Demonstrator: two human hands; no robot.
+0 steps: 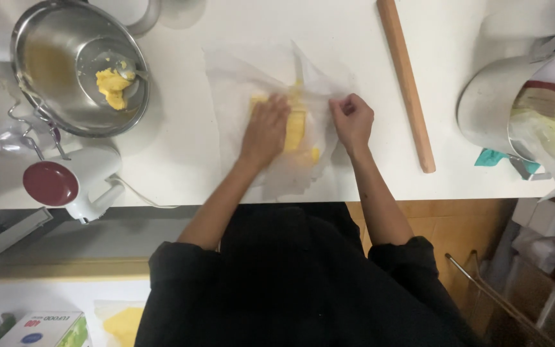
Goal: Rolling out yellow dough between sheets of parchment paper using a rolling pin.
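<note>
Head view: yellow block [298,125] lies mid-table, wrapped in translucent paper [239,83].
Left hand [266,128]: flat, released, pressing paper onto block, steadying it.
Right hand [352,120]: clenched, pinching paper's edge right of block, keeping it taut.

On the table [181,154], a paper sheet [239,83] lies centre with a butter block [298,125] on it. A bowl [78,67] stands far left, a hand mixer [72,180] before it. A rolling pin [407,83] lies right of the sheet; a pot [489,106] stands further right.
</note>
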